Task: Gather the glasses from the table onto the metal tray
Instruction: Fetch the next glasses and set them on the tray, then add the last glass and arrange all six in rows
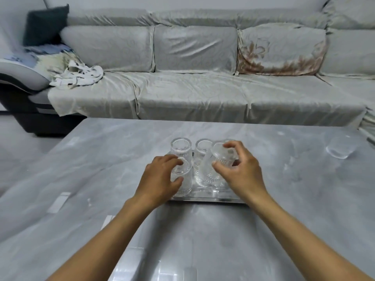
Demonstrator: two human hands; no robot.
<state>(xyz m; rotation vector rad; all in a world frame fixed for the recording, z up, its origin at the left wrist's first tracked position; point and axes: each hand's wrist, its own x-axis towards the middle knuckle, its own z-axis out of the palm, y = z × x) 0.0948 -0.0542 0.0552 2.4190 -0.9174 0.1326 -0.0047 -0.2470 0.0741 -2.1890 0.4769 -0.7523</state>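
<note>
A shiny metal tray (207,198) lies on the grey marble table (101,159), carrying several ribbed clear glasses. My left hand (160,179) grips the near-left glass (183,183) standing on the tray. Behind it stands another glass (181,146), and a third (203,148) is at the back middle. My right hand (241,171) holds a tilted glass (224,155) by its rim and side, above other glasses on the tray's right half. One more glass (339,149) stays on the table at the far right, apart from the tray.
A long sofa (203,88) with a pale cover runs behind the table. A dark cushion (45,25) and crumpled cloths (77,75) lie at its left end. The table's left edge drops to the floor (20,142).
</note>
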